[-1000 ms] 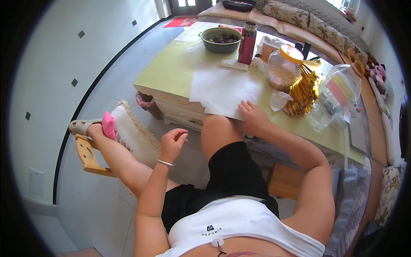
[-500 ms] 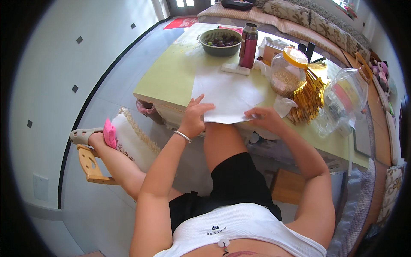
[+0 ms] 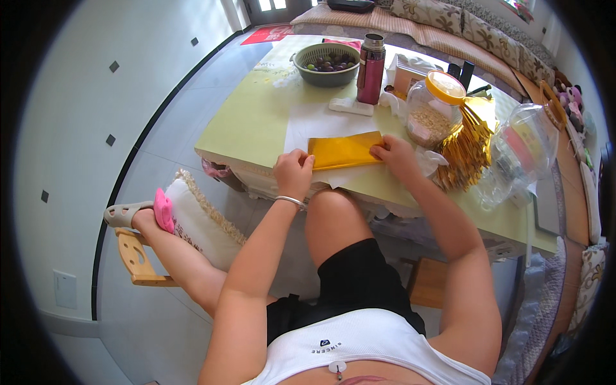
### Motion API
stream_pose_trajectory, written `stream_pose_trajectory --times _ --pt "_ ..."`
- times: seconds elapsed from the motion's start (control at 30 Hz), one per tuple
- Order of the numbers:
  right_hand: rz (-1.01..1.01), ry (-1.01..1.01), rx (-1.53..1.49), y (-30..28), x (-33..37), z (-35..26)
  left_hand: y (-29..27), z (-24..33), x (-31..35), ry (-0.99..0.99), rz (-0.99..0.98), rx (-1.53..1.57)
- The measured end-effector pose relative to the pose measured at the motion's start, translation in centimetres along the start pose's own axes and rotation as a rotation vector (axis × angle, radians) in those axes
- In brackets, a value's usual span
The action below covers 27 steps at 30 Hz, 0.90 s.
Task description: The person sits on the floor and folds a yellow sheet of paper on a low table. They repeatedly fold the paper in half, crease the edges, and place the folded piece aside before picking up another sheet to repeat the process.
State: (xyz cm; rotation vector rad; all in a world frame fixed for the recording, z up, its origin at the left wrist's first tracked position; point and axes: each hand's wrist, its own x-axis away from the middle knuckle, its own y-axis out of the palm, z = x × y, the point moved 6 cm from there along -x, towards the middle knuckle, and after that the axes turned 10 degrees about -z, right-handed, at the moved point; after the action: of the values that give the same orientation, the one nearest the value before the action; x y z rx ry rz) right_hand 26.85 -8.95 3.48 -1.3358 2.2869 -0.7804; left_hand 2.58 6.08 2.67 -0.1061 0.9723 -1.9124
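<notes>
Gold rectangular paper sheet (image 3: 344, 151) now lies mid-frame, newly arrived; left hand (image 3: 293, 172) and right hand (image 3: 393, 154) fingers curl, pinching its ends.

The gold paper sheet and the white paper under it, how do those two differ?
The gold paper sheet is shiny yellow-gold; the white paper is plain and matte. The gold sheet is a smaller, narrow strip, while the white one spreads wider beneath it. The left hand and right hand pinch the gold sheet's ends; the white paper just lies there. Both lie flat on the yellow-green table.
</notes>
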Motion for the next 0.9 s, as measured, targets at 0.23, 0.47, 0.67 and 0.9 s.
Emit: stream_pose_trajectory --times 0.23,0.47,0.67,0.9 --pt "0.180 0.083 0.271 0.8 -0.7 -0.3 0.9 -0.2 -1.2 -0.032 0.022 -0.184" --pt "0.206 0.077 0.336 0.9 -1.6 0.2 1.1 0.4 -1.5 -0.047 0.008 -0.317" --pt "0.200 0.091 0.383 1.0 -1.7 -0.4 0.5 1.8 -1.4 0.138 0.065 -0.374" --pt "0.216 0.078 0.364 1.1 -1.6 0.0 3.3 5.6 0.9 0.573 -0.413 -0.384"
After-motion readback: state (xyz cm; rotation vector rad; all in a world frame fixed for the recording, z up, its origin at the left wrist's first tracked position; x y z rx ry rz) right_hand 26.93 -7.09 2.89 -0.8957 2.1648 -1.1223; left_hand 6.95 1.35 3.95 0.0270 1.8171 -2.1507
